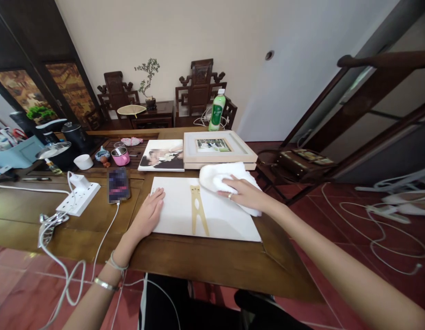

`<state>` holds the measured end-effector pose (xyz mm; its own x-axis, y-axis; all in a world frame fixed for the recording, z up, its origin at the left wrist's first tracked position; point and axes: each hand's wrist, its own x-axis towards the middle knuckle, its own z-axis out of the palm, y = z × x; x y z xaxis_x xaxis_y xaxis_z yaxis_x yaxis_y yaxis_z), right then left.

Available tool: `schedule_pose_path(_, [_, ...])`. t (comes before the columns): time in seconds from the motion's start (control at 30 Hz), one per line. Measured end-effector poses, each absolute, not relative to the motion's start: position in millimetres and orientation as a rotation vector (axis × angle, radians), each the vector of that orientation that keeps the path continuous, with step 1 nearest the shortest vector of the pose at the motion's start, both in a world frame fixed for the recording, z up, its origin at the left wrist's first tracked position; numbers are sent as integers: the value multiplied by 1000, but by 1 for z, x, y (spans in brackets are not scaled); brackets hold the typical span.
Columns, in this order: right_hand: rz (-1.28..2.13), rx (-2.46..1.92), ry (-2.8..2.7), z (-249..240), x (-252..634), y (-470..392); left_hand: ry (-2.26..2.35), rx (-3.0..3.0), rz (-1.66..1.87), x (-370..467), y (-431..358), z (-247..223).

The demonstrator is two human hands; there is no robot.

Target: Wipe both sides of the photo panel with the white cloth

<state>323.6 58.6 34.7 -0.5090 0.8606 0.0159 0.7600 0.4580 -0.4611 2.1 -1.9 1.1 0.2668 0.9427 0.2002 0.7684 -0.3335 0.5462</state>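
A flat white panel (pixel 174 206) lies on the wooden table (pixel 212 259), with a gold A-shaped piece (pixel 199 213) on its middle. My left hand (pixel 150 211) rests flat on the panel's left edge, fingers stretched out and holding nothing. At the panel's upper right, my right hand (pixel 242 191) grips a white cloth (pixel 222 179), pressing a bunched part down while the rest spreads past the panel's right side. Just behind the panel are a photo board (pixel 160 156) and a pale framed picture (pixel 243 149), which sits on another frame.
A green bottle (pixel 217 110) stands behind the frames. To the left are a phone (pixel 118 185) on a cable, a white power strip (pixel 82 199), a pink cup (pixel 121 156), a white cup (pixel 84 162) and a blue box (pixel 22 153). Cables hang over the front edge.
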Motion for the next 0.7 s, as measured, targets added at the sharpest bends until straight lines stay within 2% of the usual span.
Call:
schedule_pose_path(0.13, [498,-1406,-2538,31,322,54,1564,2195,711,2,-2,2])
schedule_pose_path(0.27, [466,-1337,-2636,34,325,10,1564,2210,710,2,-2,2])
schedule_pose_path(0.5, [627,-1240,-2751,63,336,-74,1555,2193,715,2,-2,1])
schedule_pose_path(0.7, [773,-1448,-2728,62,342,-70,1547,2190,719,1,-1,-1])
